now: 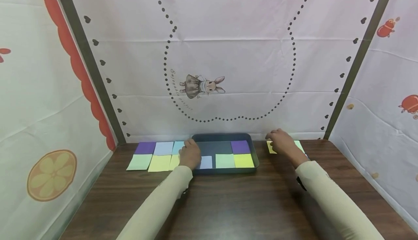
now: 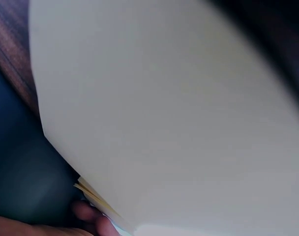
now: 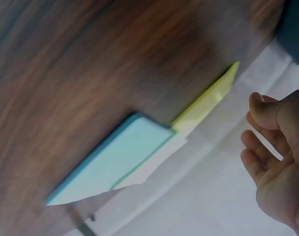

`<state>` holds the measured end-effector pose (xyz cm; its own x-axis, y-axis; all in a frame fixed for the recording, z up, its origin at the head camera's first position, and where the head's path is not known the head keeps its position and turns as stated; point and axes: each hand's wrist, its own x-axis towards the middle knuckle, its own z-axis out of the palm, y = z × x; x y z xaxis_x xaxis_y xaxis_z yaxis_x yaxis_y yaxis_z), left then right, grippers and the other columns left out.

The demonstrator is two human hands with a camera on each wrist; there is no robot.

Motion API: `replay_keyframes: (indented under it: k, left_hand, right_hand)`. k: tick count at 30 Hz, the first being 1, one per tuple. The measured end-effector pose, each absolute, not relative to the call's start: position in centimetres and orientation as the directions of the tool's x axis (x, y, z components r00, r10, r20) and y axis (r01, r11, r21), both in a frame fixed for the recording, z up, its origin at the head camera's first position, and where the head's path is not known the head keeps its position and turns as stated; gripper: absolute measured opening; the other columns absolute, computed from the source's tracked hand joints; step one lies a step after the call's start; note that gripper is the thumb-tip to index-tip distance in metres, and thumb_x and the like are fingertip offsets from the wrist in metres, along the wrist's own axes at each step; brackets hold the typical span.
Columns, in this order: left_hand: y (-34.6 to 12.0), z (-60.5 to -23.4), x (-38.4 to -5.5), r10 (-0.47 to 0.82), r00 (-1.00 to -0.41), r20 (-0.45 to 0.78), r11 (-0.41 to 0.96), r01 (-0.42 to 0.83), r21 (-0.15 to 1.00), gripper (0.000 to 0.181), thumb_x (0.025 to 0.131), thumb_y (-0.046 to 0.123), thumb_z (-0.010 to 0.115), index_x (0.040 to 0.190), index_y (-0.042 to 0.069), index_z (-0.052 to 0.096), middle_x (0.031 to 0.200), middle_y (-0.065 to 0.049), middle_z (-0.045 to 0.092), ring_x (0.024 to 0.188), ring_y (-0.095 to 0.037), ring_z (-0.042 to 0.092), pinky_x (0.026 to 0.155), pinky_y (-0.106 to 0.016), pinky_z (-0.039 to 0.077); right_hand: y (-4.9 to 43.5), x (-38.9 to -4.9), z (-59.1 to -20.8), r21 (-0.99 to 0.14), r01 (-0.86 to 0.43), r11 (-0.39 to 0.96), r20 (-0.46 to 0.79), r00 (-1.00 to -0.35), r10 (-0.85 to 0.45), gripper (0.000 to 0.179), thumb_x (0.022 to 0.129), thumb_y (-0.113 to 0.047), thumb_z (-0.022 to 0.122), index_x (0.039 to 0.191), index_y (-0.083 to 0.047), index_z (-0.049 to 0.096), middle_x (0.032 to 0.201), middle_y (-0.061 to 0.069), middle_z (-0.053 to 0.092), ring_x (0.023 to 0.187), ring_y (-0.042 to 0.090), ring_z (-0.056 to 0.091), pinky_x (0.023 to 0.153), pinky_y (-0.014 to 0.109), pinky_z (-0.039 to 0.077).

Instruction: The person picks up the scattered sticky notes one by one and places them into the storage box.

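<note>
My left hand (image 1: pixel 190 154) is over the left rim of a dark tray (image 1: pixel 225 171), fingers bent. Beside it lie a light blue sticky note pad (image 1: pixel 177 147) and a pale yellow pad (image 1: pixel 174 162); whether the fingers grip anything is hidden. In the left wrist view, the sleeve covers most, with fingertips (image 2: pixel 90 214) by yellow paper edges (image 2: pixel 93 192). My right hand (image 3: pixel 282 147) hovers above a yellow pad (image 3: pixel 208 105), fingers loosely bent, holding nothing. A light blue-green pad (image 3: pixel 117 152) lies beside that one.
Inside the tray are purple (image 1: pixel 240 147), yellow (image 1: pixel 244 161), green (image 1: pixel 224 161) and lavender (image 1: pixel 205 162) pads. More pads, including a purple one (image 1: pixel 145 147), lie in rows left of it on the wooden table (image 1: pixel 225 203). A white printed cloth (image 1: pixel 228 65) stands behind.
</note>
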<state>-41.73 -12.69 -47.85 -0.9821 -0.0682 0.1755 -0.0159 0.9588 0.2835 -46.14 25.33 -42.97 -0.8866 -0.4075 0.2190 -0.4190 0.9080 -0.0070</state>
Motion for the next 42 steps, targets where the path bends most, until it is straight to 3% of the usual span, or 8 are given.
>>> replay_keyframes:
  k: [5, 11, 17, 25, 33, 42]
  left_hand:
    - [-12.7, -47.7, -41.6, -0.074, -0.984, 0.164, 0.961, -0.027, 0.274, 0.041, 0.108, 0.007, 0.064, 0.134, -0.018, 0.045, 0.113, -0.028, 0.054, 0.09, -0.037, 0.062, 0.084, -0.051, 0.053]
    - [-12.7, -48.0, -41.9, -0.073, -0.985, 0.158, 0.964, -0.029, 0.263, 0.044, 0.107, 0.007, 0.065, 0.136, -0.017, 0.044, 0.113, -0.027, 0.054, 0.089, -0.036, 0.061, 0.081, -0.049, 0.051]
    - [-12.6, -47.6, -41.8, -0.069, -0.987, 0.142, 0.962, -0.028, 0.273, 0.043, 0.108, 0.007, 0.065, 0.136, -0.017, 0.044, 0.115, -0.028, 0.054, 0.091, -0.036, 0.06, 0.088, -0.052, 0.053]
    - [-12.7, -47.9, -41.8, -0.06, -0.985, 0.16, 0.966, -0.017, 0.258, 0.042, 0.108, 0.007, 0.066, 0.135, -0.018, 0.044, 0.112, -0.027, 0.054, 0.087, -0.035, 0.057, 0.081, -0.05, 0.05]
    - [-12.7, -47.5, -41.6, -0.068, -0.985, 0.156, 0.964, -0.024, 0.263, 0.043, 0.107, 0.007, 0.067, 0.134, -0.018, 0.044, 0.113, -0.028, 0.054, 0.089, -0.036, 0.06, 0.088, -0.054, 0.054]
    - [-12.5, -46.9, -41.1, -0.072, -0.988, 0.136, 0.965, -0.035, 0.261, 0.044, 0.107, 0.007, 0.068, 0.135, -0.017, 0.045, 0.115, -0.027, 0.055, 0.093, -0.037, 0.063, 0.091, -0.055, 0.056]
  right_hand:
    - [26.9, -46.1, -43.8, -0.034, -0.415, 0.909, 0.169, -0.899, -0.404, 0.034, 0.096, 0.003, 0.078, 0.129, 0.002, 0.077, 0.128, 0.023, 0.077, 0.12, 0.046, 0.07, 0.101, 0.058, 0.061]
    - [27.8, -46.5, -44.2, -0.123, -0.406, 0.906, 0.111, -0.913, -0.394, 0.044, 0.1, 0.001, 0.075, 0.143, 0.0, 0.071, 0.148, 0.028, 0.07, 0.138, 0.051, 0.063, 0.111, 0.063, 0.057]
    - [28.9, -48.1, -44.8, -0.164, -0.416, 0.895, 0.058, -0.909, -0.412, 0.044, 0.104, -0.006, 0.073, 0.147, 0.002, 0.067, 0.153, 0.031, 0.065, 0.141, 0.051, 0.063, 0.114, 0.065, 0.054]
    - [28.2, -46.3, -43.1, -0.283, -0.371, 0.884, -0.066, -0.912, -0.404, 0.057, 0.105, 0.0, 0.069, 0.159, 0.009, 0.053, 0.159, 0.038, 0.058, 0.145, 0.057, 0.059, 0.117, 0.067, 0.052]
    - [28.0, -46.6, -43.0, -0.254, -0.403, 0.879, -0.053, -0.902, -0.429, 0.052, 0.1, 0.002, 0.075, 0.149, 0.012, 0.061, 0.151, 0.034, 0.066, 0.14, 0.053, 0.064, 0.116, 0.065, 0.054]
    - [27.8, -46.9, -42.6, -0.284, -0.325, 0.902, -0.105, -0.925, -0.366, 0.054, 0.098, -0.004, 0.083, 0.145, 0.014, 0.064, 0.146, 0.034, 0.069, 0.135, 0.051, 0.067, 0.116, 0.064, 0.054]
